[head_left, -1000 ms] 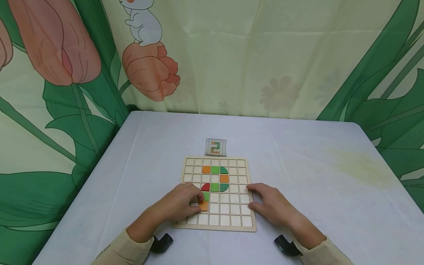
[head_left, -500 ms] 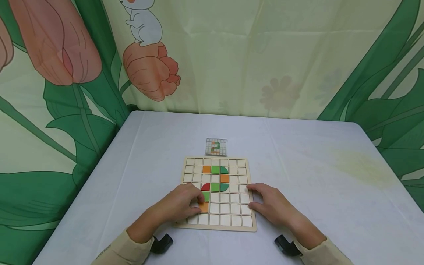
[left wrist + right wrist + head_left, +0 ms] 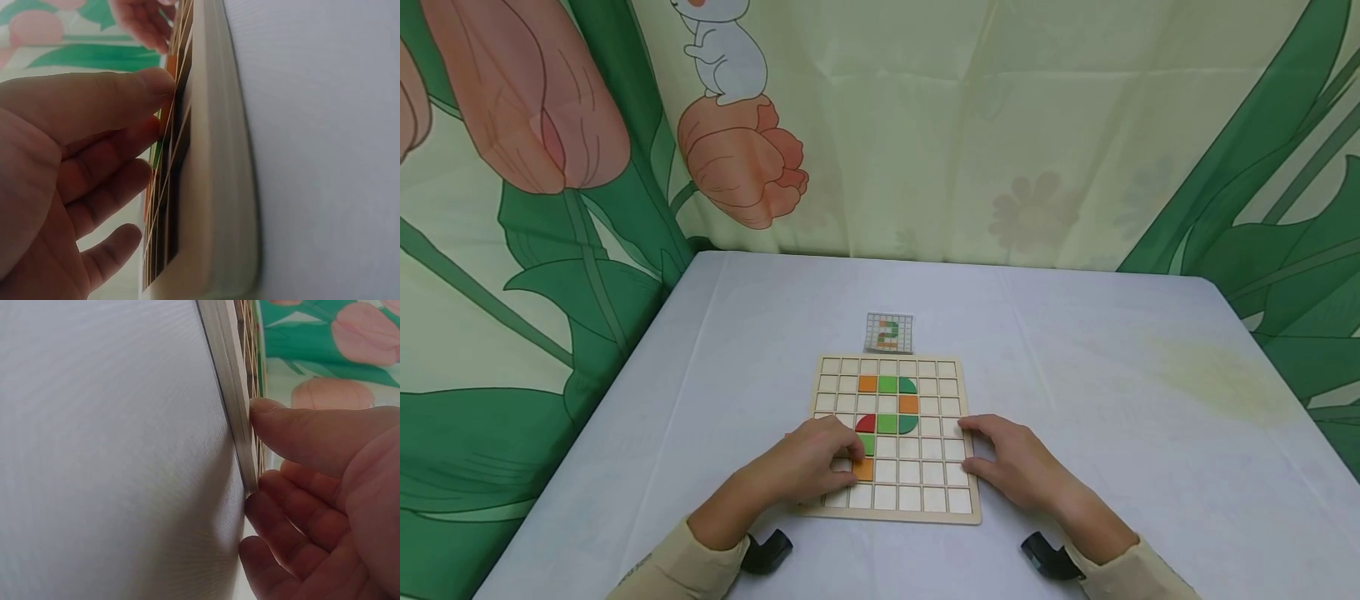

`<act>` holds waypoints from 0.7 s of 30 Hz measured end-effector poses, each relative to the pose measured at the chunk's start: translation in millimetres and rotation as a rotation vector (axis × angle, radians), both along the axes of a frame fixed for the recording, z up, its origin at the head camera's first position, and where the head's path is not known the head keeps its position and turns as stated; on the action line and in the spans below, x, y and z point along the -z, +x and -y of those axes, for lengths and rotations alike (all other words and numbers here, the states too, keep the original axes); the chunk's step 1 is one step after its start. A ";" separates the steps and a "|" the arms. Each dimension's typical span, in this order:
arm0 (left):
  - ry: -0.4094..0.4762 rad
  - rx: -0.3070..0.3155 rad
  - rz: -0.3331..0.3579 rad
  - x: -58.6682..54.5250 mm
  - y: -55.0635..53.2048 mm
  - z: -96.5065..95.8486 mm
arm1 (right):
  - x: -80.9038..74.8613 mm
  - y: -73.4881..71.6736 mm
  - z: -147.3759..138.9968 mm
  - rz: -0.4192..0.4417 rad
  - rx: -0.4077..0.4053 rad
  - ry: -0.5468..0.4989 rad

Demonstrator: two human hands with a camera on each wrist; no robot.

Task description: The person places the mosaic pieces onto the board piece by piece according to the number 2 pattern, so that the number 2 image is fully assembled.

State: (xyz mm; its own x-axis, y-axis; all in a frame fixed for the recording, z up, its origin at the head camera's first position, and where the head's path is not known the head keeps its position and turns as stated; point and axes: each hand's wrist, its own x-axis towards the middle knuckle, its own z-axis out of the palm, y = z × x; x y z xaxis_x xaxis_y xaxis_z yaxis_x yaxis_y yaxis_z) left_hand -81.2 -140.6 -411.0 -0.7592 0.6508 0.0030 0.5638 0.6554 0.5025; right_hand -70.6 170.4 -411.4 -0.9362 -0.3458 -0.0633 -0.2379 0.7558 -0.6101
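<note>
A square wooden grid board [image 3: 887, 517] lies on the table, with coloured tiles in some of its cells. My left hand [image 3: 805, 458] reaches over its left side, the thumb and forefinger at the left edge of an orange tile [image 3: 863, 470]. A green tile [image 3: 868, 444] sits just above it, partly covered by the forefinger. In the left wrist view the thumb [image 3: 125, 94] touches down near the orange tile, and the other fingers are loosely bent. My right hand [image 3: 1018, 462] rests its thumb and forefinger on the board's right rim. Nothing is between those fingertips [image 3: 262, 409].
A small pattern card [image 3: 888, 333] lies just beyond the board. More tiles, including a red quarter-round one [image 3: 866, 423] and another orange one [image 3: 908, 404], fill cells in the upper rows. A white cloth [image 3: 1112, 358] covers the table, and a printed curtain [image 3: 925, 150] hangs behind.
The orange tile has shifted slightly right and toward the person, into line with its cell. The left fingers moved very slightly with it. My right hand stays where it was.
</note>
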 end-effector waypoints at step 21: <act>0.045 -0.023 0.146 -6.5 -3.5 9.6 | -0.8 -0.4 1.0 0.010 0.008 0.006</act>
